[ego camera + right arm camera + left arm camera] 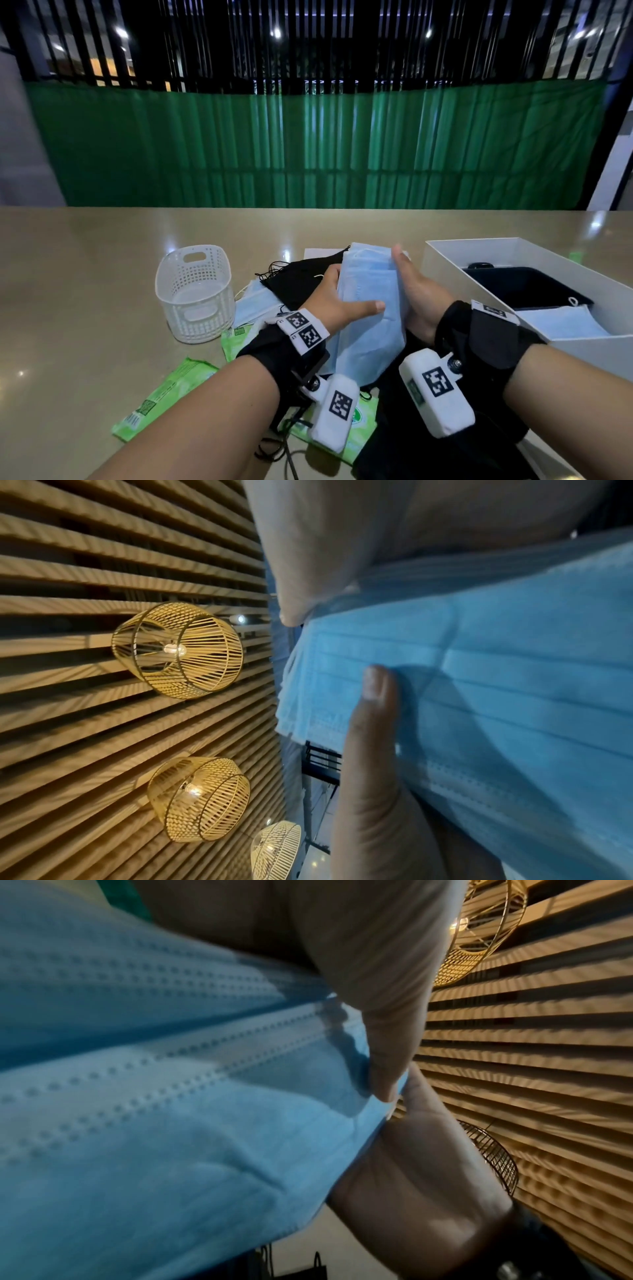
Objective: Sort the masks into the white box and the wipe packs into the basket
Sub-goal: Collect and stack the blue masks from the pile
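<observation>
You have the stack of blue masks (371,301) lifted over the pile, clamped between your left hand (334,298) and right hand (416,294), probably squaring it for the white box (445,260) alongside

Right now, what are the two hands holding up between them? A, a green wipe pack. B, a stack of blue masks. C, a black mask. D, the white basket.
B: the left hand and right hand grip a stack of blue masks from both sides, above the table.
</observation>
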{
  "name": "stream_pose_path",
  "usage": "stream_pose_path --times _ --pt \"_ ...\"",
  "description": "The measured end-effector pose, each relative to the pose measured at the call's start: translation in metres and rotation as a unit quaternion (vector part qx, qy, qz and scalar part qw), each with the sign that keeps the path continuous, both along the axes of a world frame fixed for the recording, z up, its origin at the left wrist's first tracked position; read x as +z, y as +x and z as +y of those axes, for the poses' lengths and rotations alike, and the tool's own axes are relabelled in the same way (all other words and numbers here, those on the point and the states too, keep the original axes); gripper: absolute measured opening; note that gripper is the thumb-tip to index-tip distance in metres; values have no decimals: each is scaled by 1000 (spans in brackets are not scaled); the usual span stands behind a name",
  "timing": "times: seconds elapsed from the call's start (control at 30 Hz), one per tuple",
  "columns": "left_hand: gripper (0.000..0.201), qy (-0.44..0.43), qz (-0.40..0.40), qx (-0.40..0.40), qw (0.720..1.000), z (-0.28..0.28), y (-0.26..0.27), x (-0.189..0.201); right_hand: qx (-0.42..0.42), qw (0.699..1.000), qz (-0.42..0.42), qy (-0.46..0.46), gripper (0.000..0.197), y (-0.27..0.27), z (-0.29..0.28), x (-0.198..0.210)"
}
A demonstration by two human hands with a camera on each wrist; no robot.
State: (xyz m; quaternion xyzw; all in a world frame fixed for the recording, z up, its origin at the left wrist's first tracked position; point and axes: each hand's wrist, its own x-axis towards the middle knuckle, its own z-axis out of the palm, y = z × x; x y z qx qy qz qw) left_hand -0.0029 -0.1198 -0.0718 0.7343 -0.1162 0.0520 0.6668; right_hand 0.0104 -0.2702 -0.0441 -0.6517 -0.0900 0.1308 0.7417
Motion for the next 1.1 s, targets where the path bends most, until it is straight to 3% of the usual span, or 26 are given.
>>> stream_pose_path --times 0.07,0.17,0.3,0.37,0.43,0.5,0.57,0.67,0.77,0.83,0.93,1.03,1.1 --pt "103 -11 -4 -9 1000 -5 -2 5 -47 999 1 7 113 8 3 1" --pt "78 -41 -8 -3 999 -11 -5 10 -83 996 6 33 104 15 1 3" --pt "65 -2 -29 9 1000 -9 -8 3 -46 997 12 65 79 17 -7 -9" --pt "61 46 -30 7 998 -3 -10 -4 -7 996 5 86 81 11 -10 -14" --pt "69 77 -21 8 997 4 -10 -11 24 995 -24 96 89 5 -8 -18" --pt "81 85 -23 -10 996 10 -13 -15 37 997 -44 47 101 0 -3 -25" --pt "76 86 -6 -16 996 16 -15 -16 4 995 -68 -67 108 -2 1 -28" --pt "42 47 46 2 998 32 -17 -10 -2 971 -101 -217 52 -7 0 -28" --pt "36 20 108 6 994 47 -17 -2 22 949 -113 -295 20 -5 -7 -28" --pt "33 11 130 -12 991 53 -19 1 42 939 -105 -323 13 -6 -10 -27" --pt "41 37 147 -61 987 55 -21 2 55 931 -96 -349 19 -6 -10 -26" --pt "37 99 143 -90 981 56 -25 3 55 945 -84 -312 20 -4 -11 -28" --pt "30 181 117 -63 974 55 -30 6 41 963 -53 -261 21 -1 -13 -29"
